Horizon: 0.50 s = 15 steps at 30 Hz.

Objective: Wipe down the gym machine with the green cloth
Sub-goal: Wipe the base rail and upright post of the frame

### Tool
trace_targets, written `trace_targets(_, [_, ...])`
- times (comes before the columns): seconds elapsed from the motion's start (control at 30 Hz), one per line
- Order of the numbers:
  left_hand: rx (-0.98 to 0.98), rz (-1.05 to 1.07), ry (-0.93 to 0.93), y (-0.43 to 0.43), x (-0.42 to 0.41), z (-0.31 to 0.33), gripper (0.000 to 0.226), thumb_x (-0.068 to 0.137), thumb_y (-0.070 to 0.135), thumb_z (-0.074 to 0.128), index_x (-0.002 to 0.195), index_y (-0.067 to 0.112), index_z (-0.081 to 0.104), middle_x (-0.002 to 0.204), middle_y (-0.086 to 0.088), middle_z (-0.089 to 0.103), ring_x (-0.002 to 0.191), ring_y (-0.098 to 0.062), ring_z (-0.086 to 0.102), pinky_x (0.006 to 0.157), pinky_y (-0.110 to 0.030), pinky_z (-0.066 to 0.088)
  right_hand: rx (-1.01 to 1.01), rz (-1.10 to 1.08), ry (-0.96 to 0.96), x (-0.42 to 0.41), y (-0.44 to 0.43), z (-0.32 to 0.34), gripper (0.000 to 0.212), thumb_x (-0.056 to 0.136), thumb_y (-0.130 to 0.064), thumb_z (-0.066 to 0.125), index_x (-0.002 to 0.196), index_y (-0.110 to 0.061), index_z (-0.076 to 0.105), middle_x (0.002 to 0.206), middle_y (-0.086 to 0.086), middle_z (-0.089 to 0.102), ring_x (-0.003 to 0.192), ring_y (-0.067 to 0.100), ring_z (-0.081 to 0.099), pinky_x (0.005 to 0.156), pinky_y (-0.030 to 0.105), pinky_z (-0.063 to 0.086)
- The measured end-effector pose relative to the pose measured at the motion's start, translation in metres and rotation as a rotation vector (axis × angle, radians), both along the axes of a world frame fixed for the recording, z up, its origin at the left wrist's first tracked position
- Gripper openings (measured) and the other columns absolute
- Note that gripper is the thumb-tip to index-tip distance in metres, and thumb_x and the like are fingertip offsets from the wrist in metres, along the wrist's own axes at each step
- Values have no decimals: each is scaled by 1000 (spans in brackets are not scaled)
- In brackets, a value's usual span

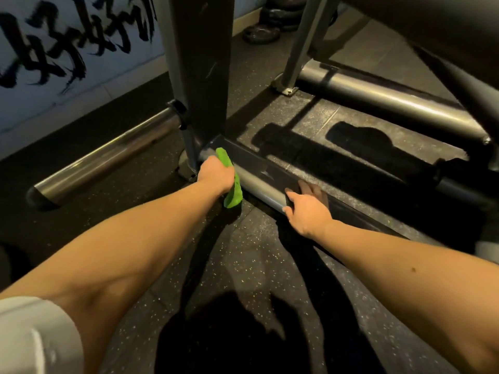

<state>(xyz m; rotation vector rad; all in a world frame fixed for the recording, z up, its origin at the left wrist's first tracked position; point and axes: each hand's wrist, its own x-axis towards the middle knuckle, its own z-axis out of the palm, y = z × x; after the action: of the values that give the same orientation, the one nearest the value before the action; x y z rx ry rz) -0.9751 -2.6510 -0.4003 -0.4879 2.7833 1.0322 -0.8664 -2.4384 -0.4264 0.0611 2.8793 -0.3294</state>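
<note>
The gym machine's low base bar [259, 188], a grey tube under a glossy black plate, runs from a dark upright post [201, 63] toward the lower right. My left hand [216, 172] grips the green cloth [234, 190] and holds it against the bar's left end, just beside the post's foot. The cloth sticks out above and below my fist. My right hand [306, 209] rests on the bar farther right, its fingers laid flat on the black plate and its thumb over the grey tube.
A chrome tube [108, 155] lies on the speckled rubber floor [243, 265] to the left. A second steel tube [391, 101] and a slanted leg [299, 49] stand behind. Weight plates [260, 33] sit by the far wall. A padded part [445, 28] overhangs top right.
</note>
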Motion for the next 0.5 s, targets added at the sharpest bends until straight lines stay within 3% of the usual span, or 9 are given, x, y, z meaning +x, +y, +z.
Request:
trace_targets(0.07, [-61, 2, 85, 0, -10, 6, 40, 98, 27, 63, 129, 4, 55, 133, -19, 61, 123, -39, 59, 97, -41, 48, 37, 17, -6, -2, 1, -3, 57, 101, -43, 50, 155, -32, 37, 166, 11, 17, 150, 40, 14, 121, 53, 17])
trace_targets(0.2, [-128, -6, 253, 3, -26, 9, 30, 97, 25, 60, 123, 11, 54, 129, -13, 60, 120, -35, 58, 98, -44, 46, 82, 35, 23, -3, 5, -8, 55, 98, -40, 55, 151, -35, 42, 164, 9, 22, 146, 39, 19, 118, 51, 23])
trace_targets(0.27, [-212, -151, 323, 8, -28, 0, 28, 96, 27, 63, 118, 11, 57, 124, -12, 60, 117, -34, 58, 98, -45, 47, 90, 35, 20, -3, 4, -10, 55, 97, -39, 56, 151, -36, 42, 163, 9, 23, 145, 41, 21, 118, 52, 23])
trace_targets(0.37, [-392, -493, 273, 20, -21, -24, 42, 96, 44, 61, 119, 9, 65, 124, -16, 60, 118, -35, 53, 99, -46, 45, 85, 15, 21, -2, 2, -9, 57, 97, -39, 57, 152, -36, 41, 162, 10, 23, 145, 41, 20, 117, 55, 22])
trace_targets(0.5, [-715, -574, 410, 24, -24, -33, 39, 104, 41, 44, 117, 15, 69, 118, -10, 65, 111, -30, 55, 91, -44, 41, 79, 7, 57, -1, 2, -8, 59, 97, -42, 56, 153, -35, 41, 160, 9, 26, 144, 39, 22, 117, 55, 22])
